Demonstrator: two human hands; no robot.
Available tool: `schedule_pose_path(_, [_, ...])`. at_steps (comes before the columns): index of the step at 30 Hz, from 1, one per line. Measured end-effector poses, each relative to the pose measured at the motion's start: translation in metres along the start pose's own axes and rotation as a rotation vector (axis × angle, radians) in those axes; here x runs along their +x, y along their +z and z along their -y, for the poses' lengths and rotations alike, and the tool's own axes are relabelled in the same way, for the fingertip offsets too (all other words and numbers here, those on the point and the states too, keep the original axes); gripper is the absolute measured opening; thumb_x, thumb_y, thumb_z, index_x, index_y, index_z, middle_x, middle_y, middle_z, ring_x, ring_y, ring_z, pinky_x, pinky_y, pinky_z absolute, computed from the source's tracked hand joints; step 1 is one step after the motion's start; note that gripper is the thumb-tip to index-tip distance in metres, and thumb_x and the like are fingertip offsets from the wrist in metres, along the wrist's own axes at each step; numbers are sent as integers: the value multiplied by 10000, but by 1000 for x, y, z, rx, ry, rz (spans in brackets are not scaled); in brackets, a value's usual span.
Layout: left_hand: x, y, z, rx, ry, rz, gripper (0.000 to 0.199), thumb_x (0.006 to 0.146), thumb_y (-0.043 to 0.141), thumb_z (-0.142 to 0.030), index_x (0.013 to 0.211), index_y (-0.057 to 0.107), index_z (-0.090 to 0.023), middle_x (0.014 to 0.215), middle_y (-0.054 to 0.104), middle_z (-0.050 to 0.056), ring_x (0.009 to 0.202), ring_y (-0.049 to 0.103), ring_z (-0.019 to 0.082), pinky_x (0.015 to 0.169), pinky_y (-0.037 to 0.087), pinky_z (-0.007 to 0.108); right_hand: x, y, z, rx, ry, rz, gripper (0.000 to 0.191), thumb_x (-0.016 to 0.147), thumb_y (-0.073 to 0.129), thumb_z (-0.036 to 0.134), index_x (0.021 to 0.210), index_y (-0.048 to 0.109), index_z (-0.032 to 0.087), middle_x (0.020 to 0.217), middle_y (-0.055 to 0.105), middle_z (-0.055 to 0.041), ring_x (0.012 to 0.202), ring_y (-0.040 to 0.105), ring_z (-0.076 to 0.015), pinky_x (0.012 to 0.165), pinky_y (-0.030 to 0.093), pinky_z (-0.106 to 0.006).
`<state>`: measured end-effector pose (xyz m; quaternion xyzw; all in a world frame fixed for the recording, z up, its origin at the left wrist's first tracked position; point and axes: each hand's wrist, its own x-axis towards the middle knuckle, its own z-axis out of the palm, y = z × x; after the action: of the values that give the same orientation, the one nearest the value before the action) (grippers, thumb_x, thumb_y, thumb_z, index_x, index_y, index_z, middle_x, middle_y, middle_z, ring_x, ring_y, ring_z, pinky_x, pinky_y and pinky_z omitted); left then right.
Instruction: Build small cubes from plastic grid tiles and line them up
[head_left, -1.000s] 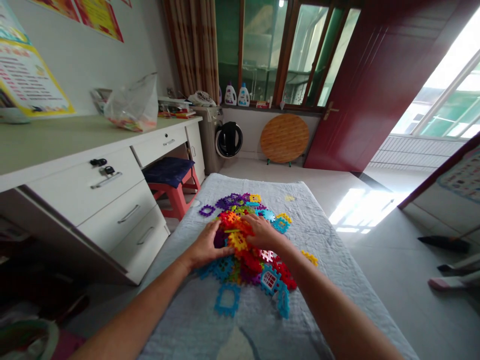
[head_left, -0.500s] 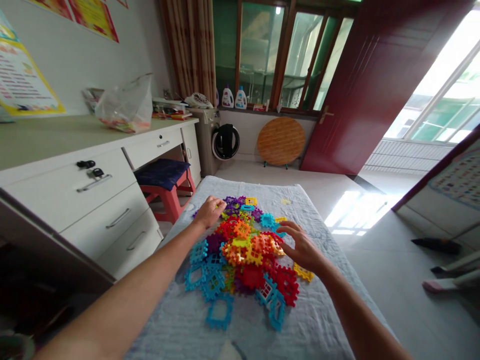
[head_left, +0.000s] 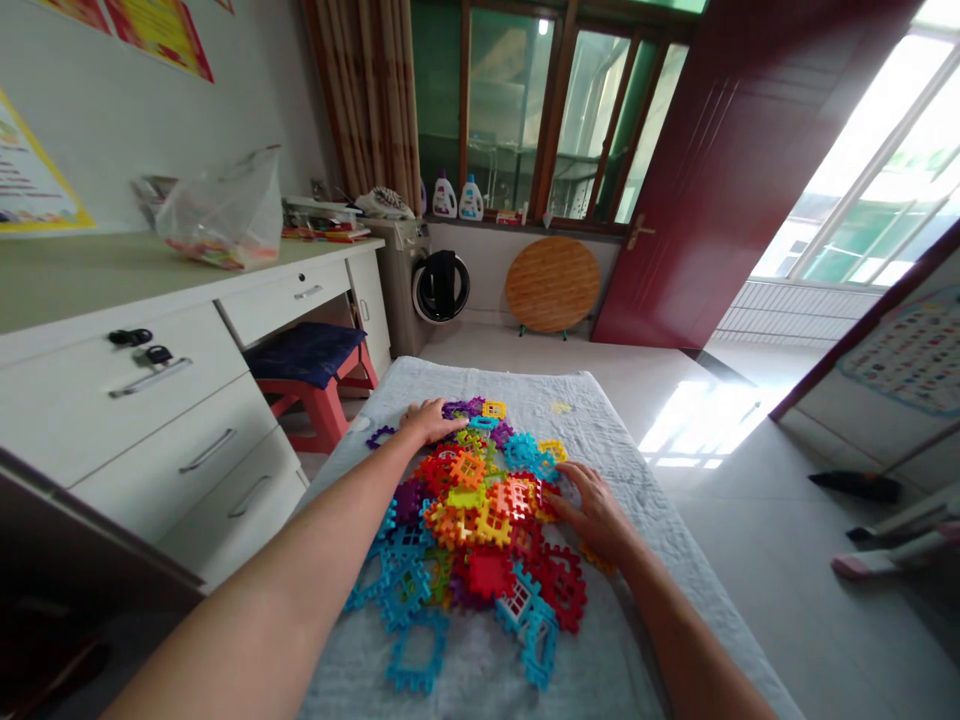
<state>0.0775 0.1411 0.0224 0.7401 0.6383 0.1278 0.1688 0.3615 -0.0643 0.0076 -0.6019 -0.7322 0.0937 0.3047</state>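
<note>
A heap of interlocking plastic building pieces with toothed edges, in red, orange, yellow, blue and purple, lies on a cloth-covered table. My left hand rests at the far left of the heap, beside the purple pieces, its fingers stretched out. At the heap's right side my right hand lies low with fingers apart, by light blue pieces and red ones. Its fingertips touch the heap's edge. A yellow piece is partly hidden beneath that hand.
A white desk with drawers runs along the left, bearing a plastic bag. Under it stands a red stool with a dark cushion. Beyond the table are a washing machine, a round wooden tabletop and a dark red door.
My left hand has come down flatter against the far left of the heap. My right hand has moved in lower against its right side. The whole view has shifted slightly.
</note>
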Motion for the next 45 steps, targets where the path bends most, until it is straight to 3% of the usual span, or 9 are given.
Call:
schedule_pose_path(8, [-20,6,-24,-233,283,193,601,660,600,-615,1065,620,-171,1063,673,85,949,625,237,799,487,299,1,0,2,8,13,19,405,835,579,451,1168,593,220,1174,616,-88,1110,537,-263,987,389,-443])
schedule_pose_path(13, [-36,-2,-46,-329,433,243,419,598,670,-330,979,654,-155,932,676,49,839,627,204,744,492,284,0,0,3,17,27,27,417,834,575,434,1183,584,206,1180,613,-101,1113,539,-266,980,396,-443])
schedule_pose_path(18, [-54,-17,-70,-393,557,282,341,607,579,-149,937,663,-170,884,675,11,839,615,168,769,478,258,0,-1,2,36,28,38,435,832,576,412,1210,559,196,1185,615,-109,1110,544,-268,973,399,-451])
schedule_pose_path(26, [-97,-35,-111,-405,846,342,244,708,621,-203,945,668,-177,923,664,43,841,599,165,788,474,281,0,-3,3,91,7,-5,382,831,557,333,1194,557,214,1120,642,-81,1030,584,-230,926,437,-408])
schedule_pose_path(30, [-111,-37,-128,-523,946,409,231,782,613,-308,965,676,-183,1020,659,58,963,599,180,891,451,293,2,-7,6,125,16,-4,336,824,520,248,1154,571,211,1101,645,-73,1024,589,-217,926,440,-384])
schedule_pose_path(34, [-82,-28,-133,-575,747,274,341,897,430,-391,1044,649,-176,1100,658,54,1000,601,177,882,468,280,2,-9,7,158,39,-32,328,822,478,208,1136,573,214,1127,626,-69,1063,574,-207,953,432,-372])
schedule_pose_path(37, [-40,-17,-126,-255,480,109,376,907,383,-385,1127,621,-194,1250,588,56,1104,563,192,952,438,292,2,-7,5,169,37,-55,321,825,480,230,1133,566,211,1162,599,-80,1096,557,-210,976,421,-378])
schedule_pose_path(42, [1,10,-114,-65,302,100,585,746,588,-541,1242,558,-231,1495,317,130,1352,284,398,1066,276,529,2,-6,2,158,44,-75,314,832,494,252,1138,563,230,1170,590,-72,1103,549,-209,972,423,-378])
schedule_pose_path(45, [4,25,-112,7,272,158,756,598,665,-649,1251,546,-287,1486,332,132,1347,262,451,1027,290,576,2,-8,3,148,50,-56,299,836,502,264,1124,571,223,1138,602,-72,1064,564,-209,939,439,-365])
